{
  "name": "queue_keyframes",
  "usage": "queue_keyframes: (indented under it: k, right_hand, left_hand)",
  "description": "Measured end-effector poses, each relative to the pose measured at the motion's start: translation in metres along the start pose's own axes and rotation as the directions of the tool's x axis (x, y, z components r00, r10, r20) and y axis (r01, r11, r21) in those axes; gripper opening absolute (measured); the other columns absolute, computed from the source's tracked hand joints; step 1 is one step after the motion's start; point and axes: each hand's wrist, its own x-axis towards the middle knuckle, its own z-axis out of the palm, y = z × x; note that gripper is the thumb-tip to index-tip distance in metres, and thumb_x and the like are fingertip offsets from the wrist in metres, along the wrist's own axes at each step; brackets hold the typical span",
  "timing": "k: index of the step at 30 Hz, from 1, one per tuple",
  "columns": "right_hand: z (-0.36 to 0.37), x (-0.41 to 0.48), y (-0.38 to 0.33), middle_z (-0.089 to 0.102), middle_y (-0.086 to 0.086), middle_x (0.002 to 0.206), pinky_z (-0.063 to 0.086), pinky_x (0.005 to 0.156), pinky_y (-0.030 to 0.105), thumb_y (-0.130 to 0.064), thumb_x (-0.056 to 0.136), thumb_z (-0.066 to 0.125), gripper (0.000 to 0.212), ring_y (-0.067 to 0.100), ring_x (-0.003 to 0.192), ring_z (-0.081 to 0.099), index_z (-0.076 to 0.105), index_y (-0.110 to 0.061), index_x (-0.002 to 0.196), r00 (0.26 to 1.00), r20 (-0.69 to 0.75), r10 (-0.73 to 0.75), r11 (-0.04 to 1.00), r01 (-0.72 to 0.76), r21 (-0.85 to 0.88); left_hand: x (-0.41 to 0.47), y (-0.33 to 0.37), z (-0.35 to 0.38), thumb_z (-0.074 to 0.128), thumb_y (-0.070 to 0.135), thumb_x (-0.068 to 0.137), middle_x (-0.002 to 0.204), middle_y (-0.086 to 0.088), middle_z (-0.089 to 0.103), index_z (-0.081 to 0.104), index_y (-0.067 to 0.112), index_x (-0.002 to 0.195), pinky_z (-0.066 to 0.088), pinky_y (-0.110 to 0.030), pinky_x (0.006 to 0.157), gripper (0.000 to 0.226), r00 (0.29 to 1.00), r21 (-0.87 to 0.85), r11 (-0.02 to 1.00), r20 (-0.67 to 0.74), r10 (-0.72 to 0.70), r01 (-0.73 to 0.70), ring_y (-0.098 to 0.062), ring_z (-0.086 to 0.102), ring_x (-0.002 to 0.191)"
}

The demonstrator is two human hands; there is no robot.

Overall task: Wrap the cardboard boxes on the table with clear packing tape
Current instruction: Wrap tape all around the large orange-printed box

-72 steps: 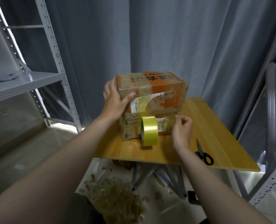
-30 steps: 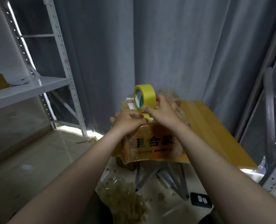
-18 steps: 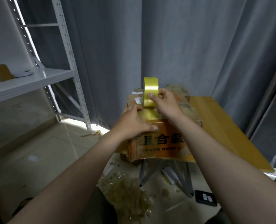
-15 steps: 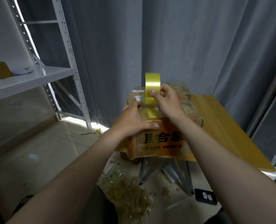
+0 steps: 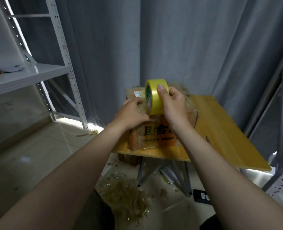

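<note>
Head view: taping of the cardboard box at the near left edge of the table is judged under way. The tape roll is gripped by the right hand, fingers curled round it, while the left hand is pressed flat on the box top. Next, the roll must be drawn across under tension; the clear strip and the left fingertips cannot be made out.
</note>
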Motion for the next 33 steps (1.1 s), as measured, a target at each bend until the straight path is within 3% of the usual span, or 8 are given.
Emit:
queue_keyframes:
  k: [4, 7, 10, 14, 19, 22, 28, 33]
  right_hand:
    - [0.0, -0.011, 0.005, 0.074, -0.004, 0.075, 0.048, 0.064, 0.015, -0.046, 0.107, 0.048, 0.043, 0.002, 0.069, 0.068, 0.071, -0.013, 0.091, 0.997, 0.075, 0.009, 0.999, -0.006, -0.042]
    - [-0.002, -0.025, 0.026, 0.075, -0.011, 0.092, 0.052, 0.08, 0.02, -0.037, 0.108, 0.05, 0.025, 0.003, 0.089, 0.069, 0.069, -0.021, 0.106, 0.991, 0.105, -0.086, 0.996, 0.086, -0.003]
    - [-0.002, -0.027, 0.028, 0.074, -0.007, 0.095, 0.053, 0.08, 0.024, -0.029, 0.107, 0.053, 0.019, 0.008, 0.092, 0.069, 0.071, -0.02, 0.105, 0.991, 0.063, -0.121, 0.993, 0.121, 0.002]
    - [0.002, -0.022, 0.01, 0.075, 0.016, 0.09, 0.058, 0.081, 0.049, -0.037, 0.105, 0.056, 0.033, 0.037, 0.087, 0.07, 0.073, -0.01, 0.096, 0.996, 0.037, -0.084, 0.996, 0.082, 0.035]
    - [-0.002, -0.037, 0.002, 0.073, 0.019, 0.076, 0.058, 0.076, 0.059, -0.048, 0.1, 0.056, 0.04, 0.046, 0.078, 0.069, 0.074, -0.016, 0.083, 0.999, -0.032, -0.02, 0.998, 0.022, 0.051]
    - [-0.003, -0.049, -0.003, 0.07, 0.026, 0.075, 0.057, 0.074, 0.063, -0.059, 0.093, 0.055, 0.059, 0.052, 0.076, 0.066, 0.07, -0.004, 0.081, 0.997, -0.077, 0.014, 0.999, -0.01, 0.053]
    - [-0.006, -0.056, -0.02, 0.071, 0.022, 0.072, 0.06, 0.072, 0.055, -0.056, 0.096, 0.053, 0.06, 0.043, 0.07, 0.07, 0.071, 0.0, 0.082, 0.994, -0.071, 0.086, 0.996, -0.087, -0.005]
    - [-0.01, -0.076, -0.012, 0.069, 0.004, 0.055, 0.053, 0.051, 0.024, -0.037, 0.108, 0.051, 0.045, 0.013, 0.049, 0.065, 0.074, -0.005, 0.087, 0.982, -0.025, 0.187, 0.982, -0.187, 0.01]
  left_hand:
    - [-0.006, -0.012, -0.006, 0.079, 0.065, 0.062, 0.14, 0.007, 0.054, 0.063, 0.028, 0.131, 0.043, -0.035, 0.11, 0.08, 0.984, -0.039, 0.987, 0.076, 0.159, -0.156, -0.011, 0.049, 0.132]
    - [-0.015, -0.03, -0.004, 0.084, 0.044, 0.08, 0.151, 0.007, 0.051, 0.065, 0.026, 0.134, 0.035, -0.031, 0.117, 0.06, 0.979, -0.109, 0.973, -0.001, 0.203, -0.202, -0.005, 0.04, 0.143]
    - [-0.016, -0.037, 0.003, 0.073, 0.057, 0.08, 0.145, 0.007, 0.055, 0.065, 0.023, 0.134, 0.035, -0.039, 0.121, 0.065, 0.972, -0.122, 0.965, -0.038, 0.231, -0.234, -0.009, 0.043, 0.142]
    - [-0.013, -0.037, 0.003, 0.065, 0.064, 0.08, 0.142, 0.005, 0.054, 0.062, 0.023, 0.137, 0.037, -0.042, 0.119, 0.07, 0.971, -0.096, 0.967, -0.012, 0.238, -0.238, -0.011, 0.045, 0.138]
    - [-0.011, -0.037, 0.002, 0.066, 0.066, 0.077, 0.14, 0.004, 0.053, 0.061, 0.02, 0.138, 0.036, -0.036, 0.118, 0.076, 0.973, -0.109, 0.967, 0.002, 0.232, -0.23, -0.012, 0.047, 0.136]
    - [-0.009, -0.037, 0.002, 0.069, 0.063, 0.078, 0.137, 0.006, 0.052, 0.062, 0.021, 0.137, 0.036, -0.031, 0.115, 0.073, 0.974, -0.102, 0.969, 0.008, 0.226, -0.224, -0.011, 0.046, 0.133]
    - [-0.004, -0.035, 0.001, 0.074, 0.056, 0.084, 0.141, 0.003, 0.051, 0.06, 0.022, 0.139, 0.037, -0.036, 0.116, 0.067, 0.979, -0.077, 0.977, 0.034, 0.2, -0.197, -0.013, 0.045, 0.134]
    - [-0.001, -0.034, 0.003, 0.077, 0.033, 0.091, 0.143, -0.002, 0.05, 0.058, 0.018, 0.14, 0.035, -0.04, 0.119, 0.054, 0.979, -0.076, 0.976, 0.017, 0.205, -0.204, -0.018, 0.044, 0.137]
